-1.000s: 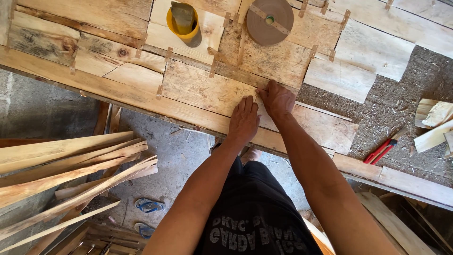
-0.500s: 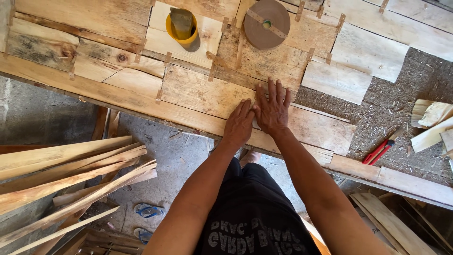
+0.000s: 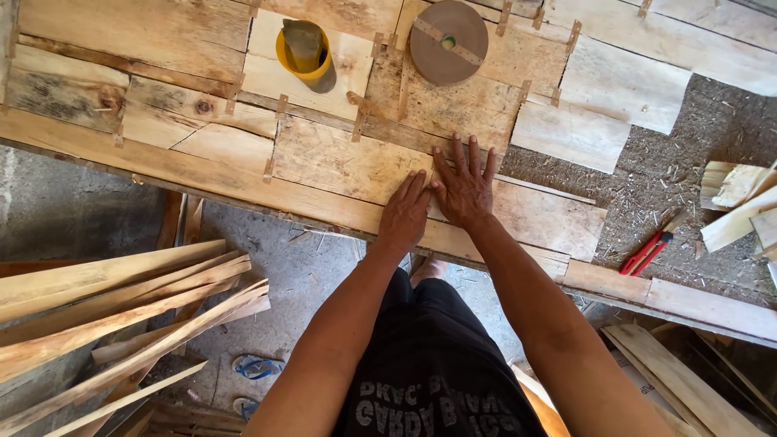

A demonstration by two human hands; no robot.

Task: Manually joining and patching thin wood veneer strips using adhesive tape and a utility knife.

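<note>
Left hand (image 3: 405, 212) and right hand (image 3: 464, 188), fingers flat and slightly spread, press veneer sheets (image 3: 348, 158); beyond the fingertips, earlier seams are taped, tape roll (image 3: 447, 42) waiting.

Bright, even daylight fills the view, and nothing is blown out. The yellow cup holding a folded brown strip (image 3: 304, 50) throws a short, dark shadow to its right onto the pale wooden tabletop (image 3: 162, 162), so light comes from the left. The grey concrete floor (image 3: 73, 210) under the tabletop's edge lies in soft shade. Focus is sharp throughout, with slight wide-angle bending at the edges.
</note>
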